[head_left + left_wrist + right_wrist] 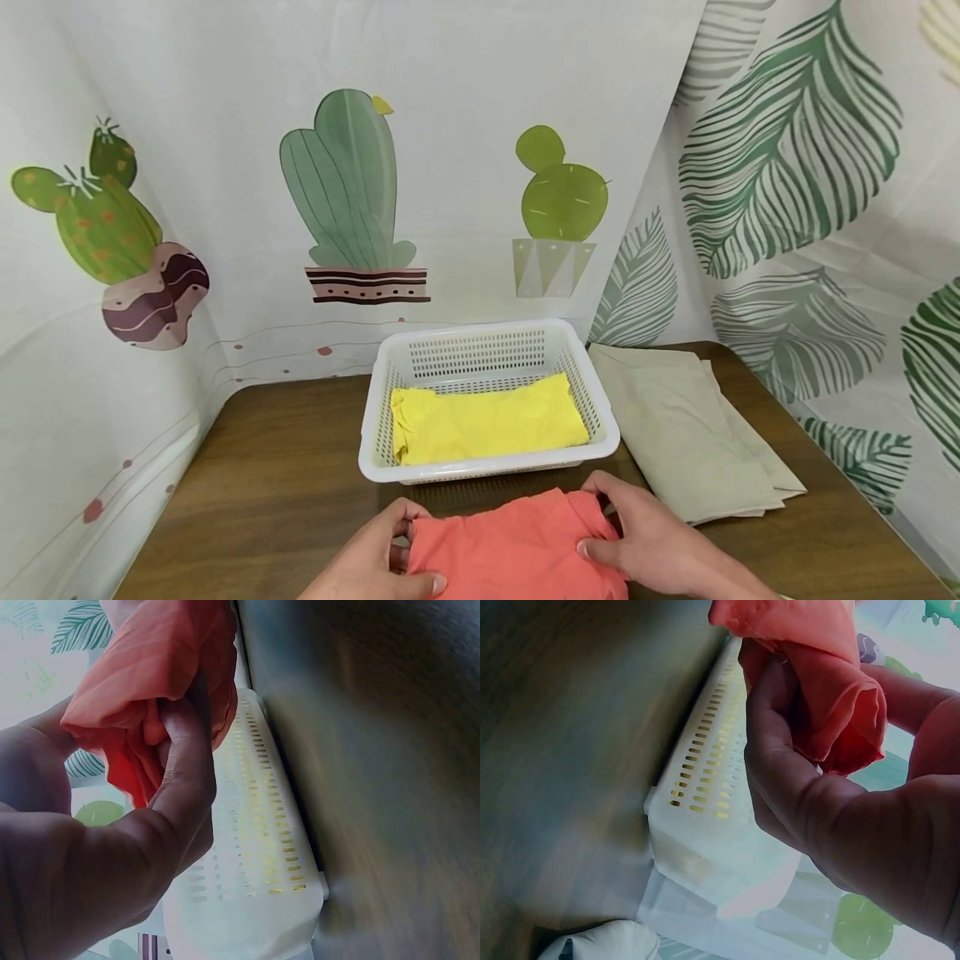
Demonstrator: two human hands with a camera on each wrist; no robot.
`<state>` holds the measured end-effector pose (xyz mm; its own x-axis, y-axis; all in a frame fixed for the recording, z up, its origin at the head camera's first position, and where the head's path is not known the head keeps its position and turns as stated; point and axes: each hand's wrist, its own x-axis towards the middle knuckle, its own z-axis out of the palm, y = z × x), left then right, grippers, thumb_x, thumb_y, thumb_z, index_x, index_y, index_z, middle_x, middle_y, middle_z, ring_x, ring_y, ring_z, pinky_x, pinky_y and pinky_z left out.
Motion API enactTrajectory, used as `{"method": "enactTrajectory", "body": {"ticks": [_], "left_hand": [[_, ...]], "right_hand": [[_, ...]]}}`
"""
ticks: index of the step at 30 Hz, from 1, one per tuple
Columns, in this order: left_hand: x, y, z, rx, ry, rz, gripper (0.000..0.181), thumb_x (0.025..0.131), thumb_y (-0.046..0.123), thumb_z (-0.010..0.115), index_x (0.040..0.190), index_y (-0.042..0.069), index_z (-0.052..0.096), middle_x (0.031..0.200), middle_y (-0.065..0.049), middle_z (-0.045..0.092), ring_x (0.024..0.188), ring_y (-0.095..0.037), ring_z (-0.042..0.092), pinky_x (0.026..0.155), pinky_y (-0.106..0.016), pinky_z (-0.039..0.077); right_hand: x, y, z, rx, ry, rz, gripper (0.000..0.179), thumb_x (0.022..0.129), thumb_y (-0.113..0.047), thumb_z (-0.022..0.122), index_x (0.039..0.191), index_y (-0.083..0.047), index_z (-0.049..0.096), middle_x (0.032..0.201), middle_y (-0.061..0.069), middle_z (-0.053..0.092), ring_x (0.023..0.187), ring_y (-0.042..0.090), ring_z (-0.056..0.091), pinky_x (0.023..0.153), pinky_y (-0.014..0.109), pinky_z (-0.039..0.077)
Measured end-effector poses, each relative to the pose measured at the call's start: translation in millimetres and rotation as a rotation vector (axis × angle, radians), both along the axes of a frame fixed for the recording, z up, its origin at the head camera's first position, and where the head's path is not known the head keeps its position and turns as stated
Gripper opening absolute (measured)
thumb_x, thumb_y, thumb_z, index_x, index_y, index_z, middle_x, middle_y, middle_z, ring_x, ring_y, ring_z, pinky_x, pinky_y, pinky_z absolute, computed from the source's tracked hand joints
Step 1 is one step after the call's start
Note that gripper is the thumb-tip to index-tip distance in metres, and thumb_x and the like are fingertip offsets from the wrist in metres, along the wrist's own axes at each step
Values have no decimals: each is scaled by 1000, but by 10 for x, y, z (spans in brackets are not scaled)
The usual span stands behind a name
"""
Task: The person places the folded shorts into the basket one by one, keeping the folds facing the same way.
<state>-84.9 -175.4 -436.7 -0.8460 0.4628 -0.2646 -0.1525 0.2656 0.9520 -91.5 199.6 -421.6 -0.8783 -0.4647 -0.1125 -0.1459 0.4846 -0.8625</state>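
Note:
A folded coral-red cloth [517,546] is held between both hands at the front of the table, before the basket. My left hand [378,557] grips its left end, thumb on top and fingers curled beneath. At the other end my right hand [652,537] pinches the cloth the same way. Both wrist views show the rolled ends of the red cloth [150,682] between thumb and fingers. Behind it stands a white perforated plastic basket [491,467], with a folded yellow cloth [491,421] lying inside. The cloth's lower edge runs out of the head view.
Folded beige cloth [690,433] lies on the brown wooden table [285,467], right of the basket. Behind the table hangs a white curtain [465,167] printed with cacti; leaf-patterned fabric [795,167] hangs at the right.

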Motion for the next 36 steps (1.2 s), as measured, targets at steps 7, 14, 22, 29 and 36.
{"method": "enactTrajectory", "body": {"ticks": [7, 14, 22, 29, 36], "left_hand": [[11, 12, 36, 8, 16, -7, 54, 88, 7, 85, 130, 2, 51, 109, -8, 64, 92, -26, 73, 76, -27, 59], [27, 19, 79, 10, 13, -8, 55, 88, 7, 85, 131, 2, 51, 109, -9, 64, 91, -26, 72, 75, -27, 59], [33, 28, 101, 49, 12, -22, 57, 89, 10, 84, 133, 0, 49, 109, -8, 64, 89, -24, 73, 76, -27, 59], [47, 23, 156, 78, 23, -34, 59, 89, 13, 83, 133, 0, 46, 111, -9, 63, 88, -21, 73, 76, -27, 60], [78, 22, 225, 70, 62, -40, 59, 89, 15, 84, 132, 1, 47, 114, -10, 63, 88, -20, 74, 78, -27, 60]], "right_hand": [[15, 10, 41, 17, 26, 6, 36, 92, -21, 84, 115, -12, 58, 105, 1, 67, 95, 11, 66, 74, 27, 55], [40, 28, 82, 9, 39, 13, 35, 92, -20, 83, 116, -12, 58, 102, -2, 67, 94, 10, 65, 75, 26, 55], [88, 58, 132, 19, 70, 1, 34, 94, -23, 82, 117, -19, 59, 102, -5, 65, 96, 10, 64, 78, 25, 53], [115, 71, 172, 17, 80, -2, 37, 94, -24, 82, 121, -19, 58, 103, -5, 66, 96, 10, 63, 79, 25, 53], [120, 78, 212, 9, 126, 7, 34, 94, -23, 82, 118, -21, 58, 97, -8, 65, 91, 7, 63, 75, 25, 52]]}}
